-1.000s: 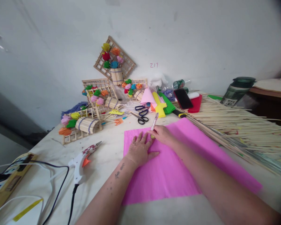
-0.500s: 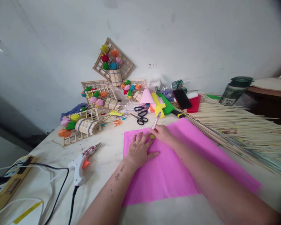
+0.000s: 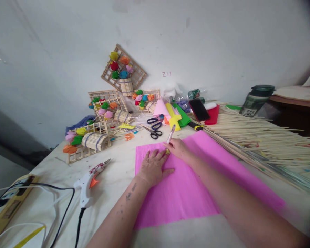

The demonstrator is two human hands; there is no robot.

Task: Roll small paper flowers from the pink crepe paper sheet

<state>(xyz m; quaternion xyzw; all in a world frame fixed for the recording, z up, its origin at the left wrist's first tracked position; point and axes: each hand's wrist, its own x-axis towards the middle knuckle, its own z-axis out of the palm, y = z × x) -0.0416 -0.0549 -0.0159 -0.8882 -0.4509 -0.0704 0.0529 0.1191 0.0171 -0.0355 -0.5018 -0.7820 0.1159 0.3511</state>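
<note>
My left hand (image 3: 153, 167) lies flat on the pink crepe paper (image 3: 196, 186), fingers spread and pointing away from me, pressing the sheet down near its far left corner. My right hand (image 3: 177, 148) sits just beside it, fingers pinched round a pen (image 3: 170, 134) whose tip meets the paper close to the far edge, right at my left fingertips; the pen's barrel leans away from me over the bare counter (image 3: 119, 172).

The paper spreads wide across the counter in front of me. Its left edge runs straight back toward me just outside my left wrist, its far edge passes right under the pen, and its near edge stops short of me, with plain counter showing below it. To the right the sheet runs out toward a long heap of bamboo sticks (image 3: 268, 137), whose nearest sticks lie along the paper's right border, so there is little free room on that side.

Left of the paper the counter is open as far as the glue gun (image 3: 89, 181), which lies well apart from my hand with its black cord (image 3: 67, 210) trailing toward me. Beyond the pen, near but not touching, lie scissors (image 3: 154, 132), folded coloured paper (image 3: 174, 115) and a phone (image 3: 198, 109). Farther back stand stick frames with paper flowers (image 3: 124, 74), leaning on the wall.
</note>
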